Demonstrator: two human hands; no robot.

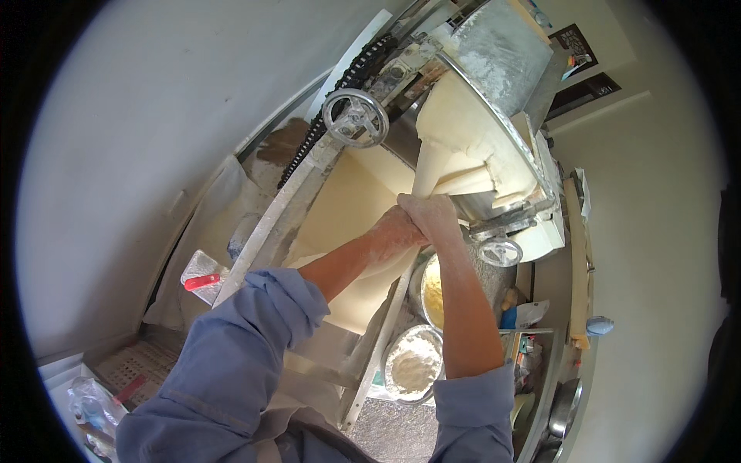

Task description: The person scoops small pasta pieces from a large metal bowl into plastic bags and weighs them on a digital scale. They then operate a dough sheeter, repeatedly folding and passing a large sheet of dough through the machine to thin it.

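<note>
A wide sheet of pale dough (463,121) drapes over the rollers of a floury dough-sheeting machine and narrows into a gathered strand. My left hand (399,228) and my right hand (434,217) are closed together around that strand, just below the rollers. More smooth dough (347,202) lies on the machine's sloping bed under my forearms and hangs past its near end. A metal handwheel (355,118) stands at the machine's left side, a second handwheel (501,251) at its right. The fingertips are partly hidden.
A bowl of flour (413,364) and a bowl with yellow contents (433,289) stand low on the right. A drive chain (336,98) runs along the left frame. A scraper with a red handle (202,282) lies at left. Shelves with metal bowls (564,408) line the right.
</note>
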